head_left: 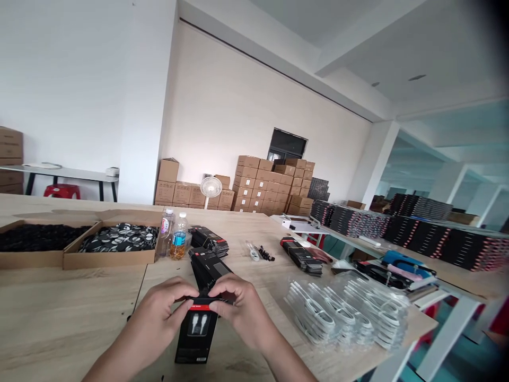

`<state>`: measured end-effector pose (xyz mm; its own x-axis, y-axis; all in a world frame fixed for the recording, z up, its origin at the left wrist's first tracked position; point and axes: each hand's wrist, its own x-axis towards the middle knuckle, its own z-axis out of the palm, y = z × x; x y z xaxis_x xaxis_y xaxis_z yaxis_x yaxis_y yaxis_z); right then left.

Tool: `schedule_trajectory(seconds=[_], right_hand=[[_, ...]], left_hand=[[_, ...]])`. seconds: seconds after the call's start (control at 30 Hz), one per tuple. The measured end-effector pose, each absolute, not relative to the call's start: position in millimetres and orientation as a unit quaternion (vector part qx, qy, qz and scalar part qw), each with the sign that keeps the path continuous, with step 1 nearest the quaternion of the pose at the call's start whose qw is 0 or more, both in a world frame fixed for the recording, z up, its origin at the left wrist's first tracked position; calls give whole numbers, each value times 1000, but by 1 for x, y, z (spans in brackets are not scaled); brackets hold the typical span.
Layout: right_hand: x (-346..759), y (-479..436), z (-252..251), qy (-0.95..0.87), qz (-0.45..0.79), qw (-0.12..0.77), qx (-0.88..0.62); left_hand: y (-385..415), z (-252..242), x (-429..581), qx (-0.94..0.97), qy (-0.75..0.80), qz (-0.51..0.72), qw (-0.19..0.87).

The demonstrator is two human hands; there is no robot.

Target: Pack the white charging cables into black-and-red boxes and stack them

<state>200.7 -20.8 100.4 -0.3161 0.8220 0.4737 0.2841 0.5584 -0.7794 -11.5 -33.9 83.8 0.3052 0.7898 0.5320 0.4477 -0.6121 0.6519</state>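
Fingers of left hand and right hand, equally near, are pinched atop the black cable box, its long axis directed toward the frame's bottom.

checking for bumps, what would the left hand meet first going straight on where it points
The black box that the left hand holds near its top; just beyond, likely the right hand, though depth is unclear.

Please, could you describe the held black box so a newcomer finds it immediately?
Above the wooden table, the left hand and right hand nearly meet. They pinch the top of a red-banded black box picturing two white plugs. Unlike the black packages behind, this one is held.
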Motion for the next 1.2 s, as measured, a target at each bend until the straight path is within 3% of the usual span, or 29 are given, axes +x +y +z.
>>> schedule_trajectory(seconds=[0.2,0.5,0.67,0.8,0.93,1.03,1.2], right_hand=[[201,-14,109,-748,337,443,-361],[216,-22,79,-781,297,435,-335],[208,-11,52,-736,273,508,-353],[193,6,45,-600,370,595,-386],[167,11,37,-563,469,559,-388],[155,10,18,-589,487,514,-389],[176,38,-32,-692,338,501,-393]], left_hand=[[-34,92,-8,777,395,446,203],[-27,54,-5,749,411,509,106],[-29,20,11,732,436,520,60],[-41,-25,27,710,502,494,-4],[-63,-56,12,682,569,446,-107],[-84,-41,-34,662,602,418,-157],[-127,41,-158,576,707,344,-224]])
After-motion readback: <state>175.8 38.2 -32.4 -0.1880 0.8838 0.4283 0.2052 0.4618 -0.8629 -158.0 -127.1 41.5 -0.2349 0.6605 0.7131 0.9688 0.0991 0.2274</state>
